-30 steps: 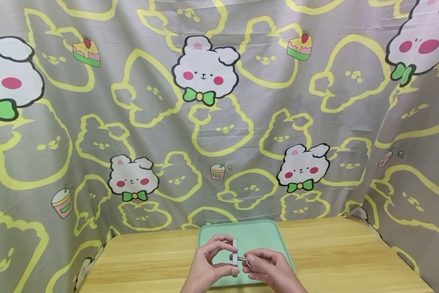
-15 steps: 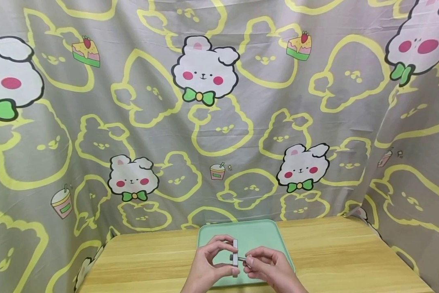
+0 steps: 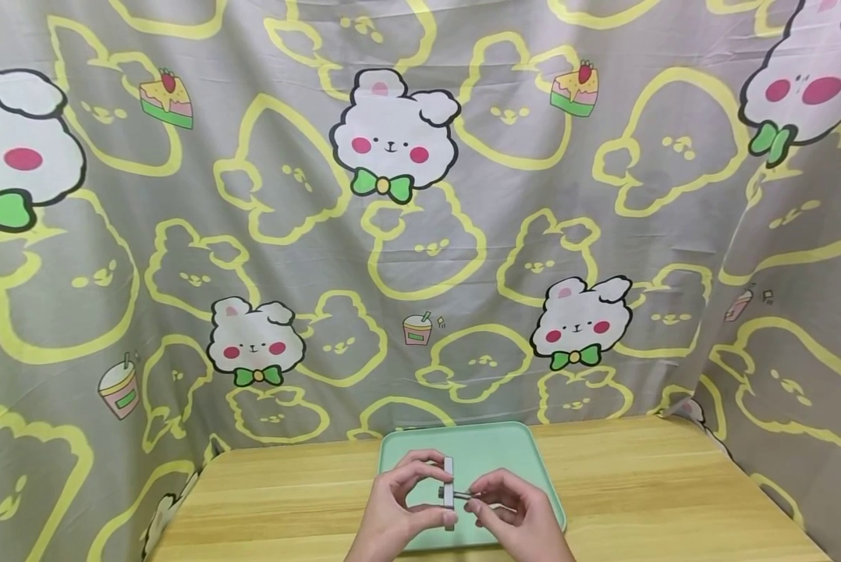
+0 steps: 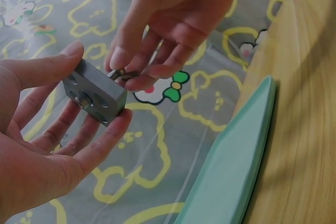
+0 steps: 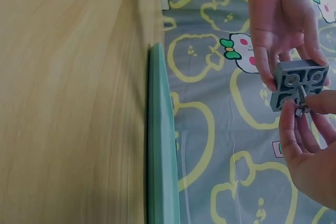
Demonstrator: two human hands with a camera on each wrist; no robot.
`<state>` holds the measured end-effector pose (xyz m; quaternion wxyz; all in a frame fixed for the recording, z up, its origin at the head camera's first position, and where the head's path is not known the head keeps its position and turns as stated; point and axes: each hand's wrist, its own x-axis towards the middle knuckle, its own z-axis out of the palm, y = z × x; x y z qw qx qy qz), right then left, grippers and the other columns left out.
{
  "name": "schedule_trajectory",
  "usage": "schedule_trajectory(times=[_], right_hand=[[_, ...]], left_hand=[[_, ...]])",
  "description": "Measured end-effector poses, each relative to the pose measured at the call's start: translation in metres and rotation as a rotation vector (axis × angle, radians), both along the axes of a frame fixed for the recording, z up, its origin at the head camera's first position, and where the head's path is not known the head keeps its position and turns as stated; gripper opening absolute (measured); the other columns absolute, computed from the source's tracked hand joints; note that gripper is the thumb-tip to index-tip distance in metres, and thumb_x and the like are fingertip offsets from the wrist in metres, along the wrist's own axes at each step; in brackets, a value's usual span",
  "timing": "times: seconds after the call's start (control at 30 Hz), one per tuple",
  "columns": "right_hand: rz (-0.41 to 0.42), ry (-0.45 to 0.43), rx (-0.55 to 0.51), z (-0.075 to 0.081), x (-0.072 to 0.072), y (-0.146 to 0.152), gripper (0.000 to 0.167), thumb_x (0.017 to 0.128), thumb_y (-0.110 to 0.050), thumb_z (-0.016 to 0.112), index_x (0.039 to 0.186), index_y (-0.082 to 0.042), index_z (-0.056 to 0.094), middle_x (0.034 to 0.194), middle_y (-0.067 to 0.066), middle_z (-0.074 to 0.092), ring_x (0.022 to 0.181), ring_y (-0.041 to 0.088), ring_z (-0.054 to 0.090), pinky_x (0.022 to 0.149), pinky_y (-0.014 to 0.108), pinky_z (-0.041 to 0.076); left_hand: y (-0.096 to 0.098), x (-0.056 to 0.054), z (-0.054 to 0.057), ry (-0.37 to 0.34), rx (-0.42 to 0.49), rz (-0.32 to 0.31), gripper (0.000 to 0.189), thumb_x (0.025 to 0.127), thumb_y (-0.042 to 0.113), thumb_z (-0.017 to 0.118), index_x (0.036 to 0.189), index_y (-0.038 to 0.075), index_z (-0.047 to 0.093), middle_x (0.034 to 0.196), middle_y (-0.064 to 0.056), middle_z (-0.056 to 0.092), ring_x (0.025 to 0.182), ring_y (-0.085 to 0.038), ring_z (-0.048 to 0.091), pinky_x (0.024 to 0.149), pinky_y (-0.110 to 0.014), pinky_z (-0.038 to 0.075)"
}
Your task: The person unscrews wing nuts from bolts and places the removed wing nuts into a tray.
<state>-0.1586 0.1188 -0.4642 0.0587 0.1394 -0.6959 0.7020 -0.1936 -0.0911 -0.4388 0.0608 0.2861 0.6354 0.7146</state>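
My left hand (image 3: 395,511) grips a square grey metal block (image 3: 448,471) by its edges, thumb below and fingers above in the head view. Round holes show in the block's face in the left wrist view. A bolt (image 3: 462,496) passes through its middle, with the dark head on the left side and the shank sticking out to the right. At the shank's end my right hand (image 3: 520,515) pinches a small shiny nut-like piece (image 5: 300,112) with thumb and fingertips. Those fingers partly cover the piece, so its exact shape is hidden.
Beneath both hands a mint-green tray (image 3: 515,446) lies on the wooden table (image 3: 638,484). Behind and at both sides hangs a grey curtain (image 3: 420,265) with cartoon prints.
My right hand's fingers and thumb have shifted about the bolt's end, and the thumb now sits a little lower. The left hand and the block have stayed nearly still.
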Motion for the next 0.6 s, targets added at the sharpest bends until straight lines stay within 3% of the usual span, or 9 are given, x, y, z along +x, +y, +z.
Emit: schedule_trajectory(times=[0.13, 0.27, 0.37, 0.5, 0.6], right_hand=[[-0.075, 0.11, 0.072, -0.002, 0.001, -0.005, 0.015, 0.093, -0.012, 0.076, 0.104, -0.004, 0.07, 0.101, 0.009, 0.071, 0.094, 0.024, 0.072, 0.076, 0.037, 0.065], [-0.105, 0.251, 0.105, -0.006, 0.0, -0.005, 0.012, 0.092, -0.007, 0.077, 0.101, -0.012, 0.071, 0.101, 0.004, 0.071, 0.095, 0.018, 0.071, 0.076, 0.036, 0.065], [-0.1, 0.435, 0.142, -0.01, -0.002, -0.003, 0.02, 0.091, 0.0, 0.076, 0.101, -0.016, 0.07, 0.103, 0.005, 0.071, 0.095, 0.017, 0.07, 0.073, 0.033, 0.065], [-0.136, 0.735, 0.239, -0.016, -0.008, -0.002, 0.036, 0.085, 0.011, 0.077, 0.104, -0.019, 0.068, 0.106, 0.005, 0.069, 0.092, 0.015, 0.069, 0.076, 0.023, 0.061], [-0.176, 0.857, 0.285, -0.019, -0.011, -0.002, 0.039, 0.083, 0.012, 0.078, 0.103, -0.02, 0.067, 0.107, 0.003, 0.068, 0.091, 0.015, 0.068, 0.081, 0.018, 0.057]], left_hand=[[-0.001, 0.0, 0.0, -0.006, 0.0, 0.005, 0.042, 0.078, -0.002, 0.087, 0.114, -0.011, 0.067, 0.135, -0.017, 0.053, 0.125, -0.023, 0.057, 0.087, -0.05, 0.062], [-0.001, 0.001, 0.001, -0.014, -0.002, 0.011, 0.043, 0.078, 0.0, 0.087, 0.115, -0.011, 0.067, 0.137, -0.021, 0.051, 0.127, -0.03, 0.055, 0.087, -0.049, 0.062], [-0.001, 0.001, 0.002, -0.023, -0.001, 0.012, 0.044, 0.078, -0.001, 0.087, 0.115, -0.013, 0.066, 0.138, -0.025, 0.049, 0.128, -0.034, 0.054, 0.087, -0.049, 0.062], [-0.002, 0.001, 0.002, -0.036, -0.001, 0.015, 0.043, 0.079, 0.0, 0.087, 0.115, -0.011, 0.067, 0.139, -0.025, 0.05, 0.128, -0.031, 0.054, 0.087, -0.049, 0.062], [-0.002, 0.001, 0.003, -0.042, -0.003, 0.017, 0.042, 0.079, 0.0, 0.086, 0.115, -0.011, 0.067, 0.138, -0.022, 0.051, 0.126, -0.027, 0.056, 0.086, -0.048, 0.063]])
